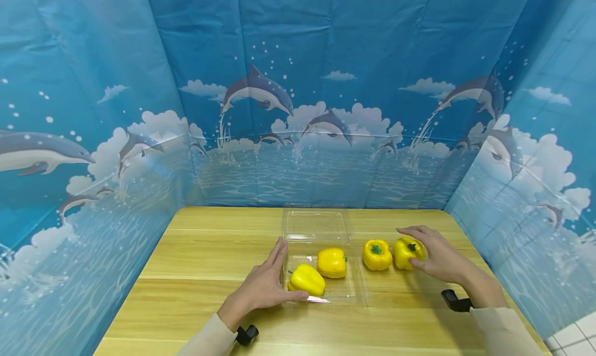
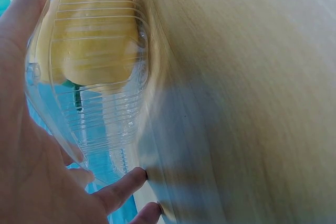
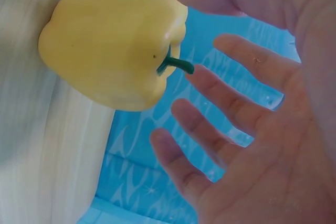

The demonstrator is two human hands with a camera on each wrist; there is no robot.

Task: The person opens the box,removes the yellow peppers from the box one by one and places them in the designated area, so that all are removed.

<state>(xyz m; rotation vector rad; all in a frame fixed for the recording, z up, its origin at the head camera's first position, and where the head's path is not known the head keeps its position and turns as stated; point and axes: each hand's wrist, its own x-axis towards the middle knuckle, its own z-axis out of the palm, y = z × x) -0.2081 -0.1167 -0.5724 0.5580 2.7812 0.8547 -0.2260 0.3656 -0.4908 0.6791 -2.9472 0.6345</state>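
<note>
A clear plastic clamshell box (image 1: 344,292) lies on the table with its lid (image 1: 316,224) folded back. Inside it are two yellow bell peppers, one at the front left (image 1: 306,280) and one behind it (image 1: 332,263). My left hand (image 1: 263,286) rests against the box's left front corner, fingers straight along the side and thumb along the front edge. Two more yellow bell peppers stand right of the box. Over the outer pepper (image 3: 110,43), my right hand (image 1: 435,255) is spread, its thumb at the side and its fingers apart from the green stem.
The wooden table (image 1: 200,273) carries the box and peppers. Blue dolphin-print sheeting (image 1: 298,175) hangs along its back and both sides. A black wrist strap part (image 1: 456,300) sits by each wrist. White floor tiles (image 1: 570,338) show at the lower right.
</note>
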